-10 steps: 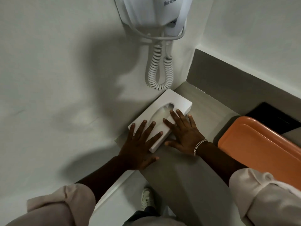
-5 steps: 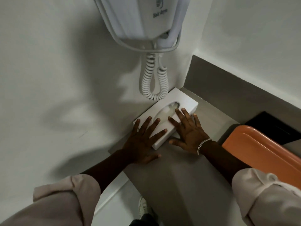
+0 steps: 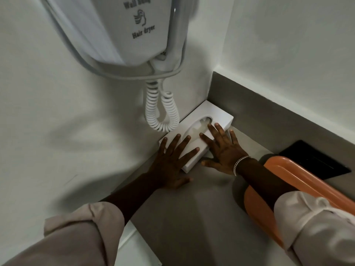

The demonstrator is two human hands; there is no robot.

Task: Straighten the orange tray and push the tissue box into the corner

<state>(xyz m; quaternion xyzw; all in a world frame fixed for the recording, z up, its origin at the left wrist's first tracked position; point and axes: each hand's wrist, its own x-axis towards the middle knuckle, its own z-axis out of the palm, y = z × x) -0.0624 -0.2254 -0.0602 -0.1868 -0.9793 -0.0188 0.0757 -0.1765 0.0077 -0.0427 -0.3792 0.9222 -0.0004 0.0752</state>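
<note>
Now both flat, open hands, left hand (image 3: 169, 166) and right hand (image 3: 222, 150), press the tissue box (image 3: 217, 116).

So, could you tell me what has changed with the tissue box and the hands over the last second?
The tissue box has slid along the counter toward the corner; its far end now sits at the back ledge, under the coiled cord. The left hand and right hand stayed flat on it, pushing, with nothing gripped or let go. The orange tray looks unmoved.
</note>
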